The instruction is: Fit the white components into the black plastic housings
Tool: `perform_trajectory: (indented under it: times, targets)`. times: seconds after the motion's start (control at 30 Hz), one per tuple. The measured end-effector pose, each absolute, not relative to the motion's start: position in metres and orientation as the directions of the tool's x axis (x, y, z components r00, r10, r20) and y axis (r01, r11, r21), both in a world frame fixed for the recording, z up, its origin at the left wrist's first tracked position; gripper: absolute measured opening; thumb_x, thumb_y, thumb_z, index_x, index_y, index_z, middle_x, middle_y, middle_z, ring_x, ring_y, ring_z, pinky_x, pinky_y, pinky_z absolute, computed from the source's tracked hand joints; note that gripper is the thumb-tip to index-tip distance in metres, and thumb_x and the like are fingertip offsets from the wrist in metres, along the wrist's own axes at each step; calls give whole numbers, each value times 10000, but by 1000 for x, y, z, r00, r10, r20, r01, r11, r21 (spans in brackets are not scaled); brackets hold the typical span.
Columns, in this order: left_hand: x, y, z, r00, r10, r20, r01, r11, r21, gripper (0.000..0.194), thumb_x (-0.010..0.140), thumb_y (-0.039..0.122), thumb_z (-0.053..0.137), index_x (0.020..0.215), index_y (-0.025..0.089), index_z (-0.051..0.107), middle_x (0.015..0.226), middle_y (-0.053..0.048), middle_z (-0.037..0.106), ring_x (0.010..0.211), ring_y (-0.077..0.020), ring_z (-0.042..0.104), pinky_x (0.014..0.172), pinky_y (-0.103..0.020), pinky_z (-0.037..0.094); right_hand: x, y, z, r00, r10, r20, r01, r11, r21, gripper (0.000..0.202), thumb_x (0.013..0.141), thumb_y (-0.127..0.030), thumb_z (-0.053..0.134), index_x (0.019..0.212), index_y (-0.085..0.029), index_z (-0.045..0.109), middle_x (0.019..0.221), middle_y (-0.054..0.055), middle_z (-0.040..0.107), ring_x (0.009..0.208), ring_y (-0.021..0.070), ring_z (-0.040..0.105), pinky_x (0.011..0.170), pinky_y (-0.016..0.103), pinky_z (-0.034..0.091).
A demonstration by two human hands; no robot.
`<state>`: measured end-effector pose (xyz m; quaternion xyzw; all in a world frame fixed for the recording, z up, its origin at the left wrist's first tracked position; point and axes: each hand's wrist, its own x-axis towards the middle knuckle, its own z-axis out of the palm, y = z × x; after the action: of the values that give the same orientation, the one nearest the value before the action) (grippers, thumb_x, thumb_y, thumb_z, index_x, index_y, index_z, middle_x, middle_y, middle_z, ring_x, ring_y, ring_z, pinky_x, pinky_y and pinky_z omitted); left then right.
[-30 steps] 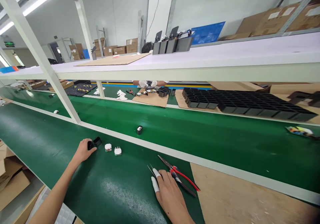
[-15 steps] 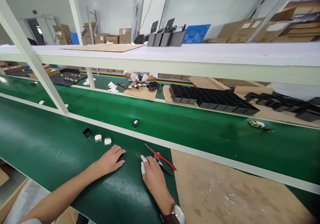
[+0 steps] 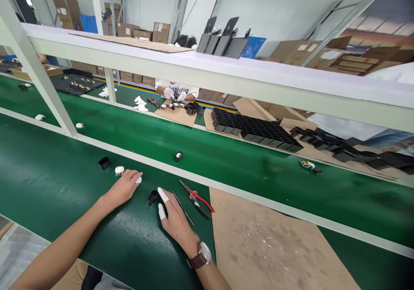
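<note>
Green desk, cartons upper left, your left hand, fingers closed on a white part, your right hand, fingers parted beside a black case, tweezers hold unclear.

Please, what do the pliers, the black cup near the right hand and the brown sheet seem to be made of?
Pliers: grey metal ends, probably steel; smooth red and black handles look plastic- or rubber-coated.
Cup: probably moulded plastic, judging by its rounded form and slight sheen.
Sheet: likely cardboard, matt brown and stained; thin wood is possible.
</note>
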<state>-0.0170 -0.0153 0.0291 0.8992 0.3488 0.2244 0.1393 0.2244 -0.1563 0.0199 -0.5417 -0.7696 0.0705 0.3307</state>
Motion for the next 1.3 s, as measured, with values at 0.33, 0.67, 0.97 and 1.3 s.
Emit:
perform_trajectory:
  times: [0.33, 0.67, 0.97, 1.3]
  targets:
    - [-5, -52, 58, 859, 496, 128, 266, -645, 716, 689, 779, 510, 891, 1380, 292, 635, 1386, -88, 602, 1265, -316, 632, 1085, -420, 557, 230, -140, 25, -193, 904, 381, 825, 360, -436, 659, 927, -20, 438, 1555, -217, 414, 1414, 152, 567, 1294, 299, 568, 1090, 525, 539]
    - [-16, -38, 51, 751, 619, 232, 344, -665, 663, 301, 1000, 286, 625, 1296, 242, 650, 1271, -109, 666, 1218, -290, 617, 1041, -447, 564, 223, -140, 40, -263, 928, 263, 870, 346, -350, 624, 972, -251, 661, 1545, -205, 420, 1389, 162, 583, 1203, 342, 593, 1000, 552, 550]
    - [-17, -36, 53, 755, 655, 41, 387, -495, 778, 535, 882, 393, 777, 1387, 291, 633, 1360, -93, 634, 935, -231, 713, 845, -348, 625, 229, -160, 25, -222, 936, 274, 913, 298, -278, 532, 1043, -284, 568, 1555, -206, 445, 1408, 190, 594, 1172, 359, 637, 963, 552, 579]
    - [-16, -36, 51, 756, 655, 16, 396, -477, 784, 756, 820, 388, 843, 1506, 326, 530, 1381, -94, 630, 1099, -273, 691, 983, -401, 596, 231, -163, 15, -218, 912, 349, 886, 334, -321, 553, 995, -89, 482, 1540, -171, 440, 1343, 188, 642, 1193, 338, 620, 1008, 551, 558]
